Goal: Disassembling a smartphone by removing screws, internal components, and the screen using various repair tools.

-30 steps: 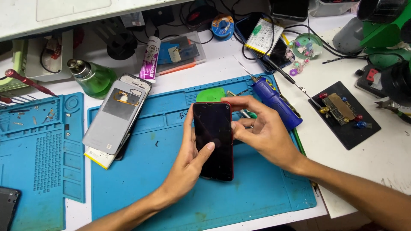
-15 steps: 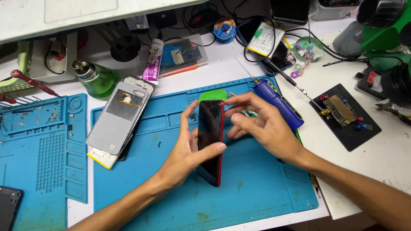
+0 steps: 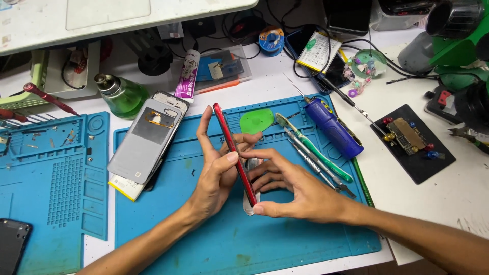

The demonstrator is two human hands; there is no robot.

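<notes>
A red-edged phone (image 3: 235, 153) stands on its long edge over the blue work mat (image 3: 214, 239), seen almost edge-on. My left hand (image 3: 214, 173) grips it from the left, fingers along its upper end and thumb on the edge. My right hand (image 3: 293, 188) holds it from the right, thumb at its lower end and fingers behind it. A thin metal pry tool (image 3: 249, 201) lies on the mat under the phone.
A grey phone back housing (image 3: 145, 140) lies at the mat's left. A green pick (image 3: 256, 121), green toothbrush (image 3: 313, 147), tweezers (image 3: 318, 165) and blue screwdriver (image 3: 333, 127) lie to the right. Further off are a green bottle (image 3: 122, 94), a second blue mat (image 3: 48, 183) and a circuit board on a black pad (image 3: 412, 140).
The phone lay flat, screen up, under both hands. It has been tipped up onto its side edge, and both hands now hold it upright from either side.
</notes>
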